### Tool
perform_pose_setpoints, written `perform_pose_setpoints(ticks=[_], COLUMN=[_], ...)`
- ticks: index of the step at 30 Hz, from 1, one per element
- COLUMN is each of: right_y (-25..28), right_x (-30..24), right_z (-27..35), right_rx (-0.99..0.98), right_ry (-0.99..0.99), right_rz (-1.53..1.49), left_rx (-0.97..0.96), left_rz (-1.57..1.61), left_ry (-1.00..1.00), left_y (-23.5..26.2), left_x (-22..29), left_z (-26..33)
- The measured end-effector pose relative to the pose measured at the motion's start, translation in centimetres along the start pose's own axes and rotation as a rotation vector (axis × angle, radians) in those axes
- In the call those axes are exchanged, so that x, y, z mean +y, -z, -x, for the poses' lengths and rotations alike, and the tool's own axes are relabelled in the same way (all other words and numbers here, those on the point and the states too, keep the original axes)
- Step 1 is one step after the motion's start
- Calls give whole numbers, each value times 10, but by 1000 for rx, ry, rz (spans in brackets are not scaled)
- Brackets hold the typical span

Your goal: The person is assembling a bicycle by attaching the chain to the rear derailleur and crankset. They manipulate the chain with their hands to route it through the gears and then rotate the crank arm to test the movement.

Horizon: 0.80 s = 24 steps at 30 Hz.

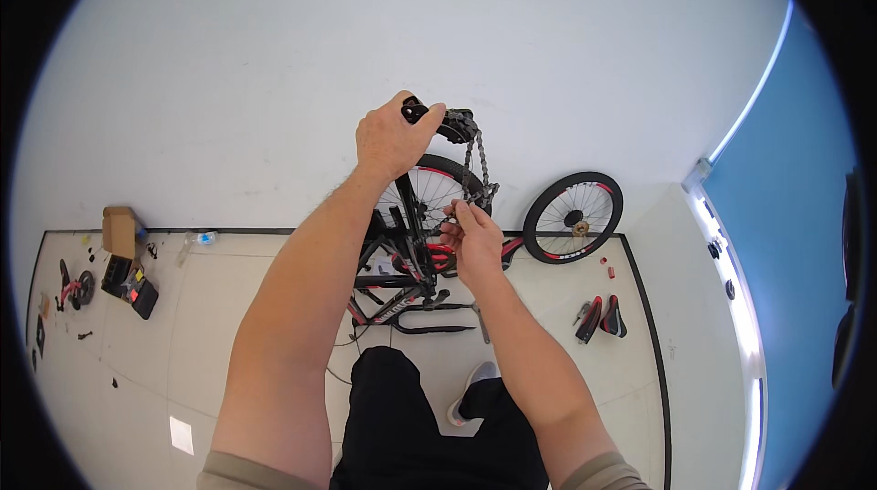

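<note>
A black bicycle frame (408,189) with red and white markings stands tipped up before me. My left hand (393,138) is closed round its raised rear end, beside the dark sprockets (459,129). From those sprockets a loop of chain (470,159) hangs down to the derailleur (482,193). Just below the derailleur, my right hand (474,239) has its thumb and fingers pinched together close to the lower part of the chain. What lies between those fingertips is too small to make out. Behind the frame is a wheel (437,164) with a black tyre.
Another wheel (574,218) leans against the white wall at right. On the floor lie a saddle (613,316), a black fork (434,329), an open cardboard box (120,231), a black toolbox (130,287) and a plastic bottle (203,238). My shoe (470,391) is near the fork.
</note>
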State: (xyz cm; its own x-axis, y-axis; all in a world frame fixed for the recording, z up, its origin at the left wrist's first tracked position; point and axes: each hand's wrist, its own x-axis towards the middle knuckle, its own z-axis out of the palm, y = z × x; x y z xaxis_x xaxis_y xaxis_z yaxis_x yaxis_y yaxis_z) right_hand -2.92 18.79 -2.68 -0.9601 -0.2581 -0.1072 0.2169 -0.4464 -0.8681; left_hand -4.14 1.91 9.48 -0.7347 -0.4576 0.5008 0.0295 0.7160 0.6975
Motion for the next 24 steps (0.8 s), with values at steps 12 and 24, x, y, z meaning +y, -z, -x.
perform_pose_setpoints(ticks=[12, 24], right_y=[-13, 3], right_x=[-22, -5], right_z=[-5, -10], right_rx=[34, 397], right_ry=[73, 323], right_rz=[179, 263], left_rx=[3, 11], left_rz=[-12, 4], left_ry=[9, 11], left_y=[-1, -2], left_x=[-1, 3], left_z=[0, 1])
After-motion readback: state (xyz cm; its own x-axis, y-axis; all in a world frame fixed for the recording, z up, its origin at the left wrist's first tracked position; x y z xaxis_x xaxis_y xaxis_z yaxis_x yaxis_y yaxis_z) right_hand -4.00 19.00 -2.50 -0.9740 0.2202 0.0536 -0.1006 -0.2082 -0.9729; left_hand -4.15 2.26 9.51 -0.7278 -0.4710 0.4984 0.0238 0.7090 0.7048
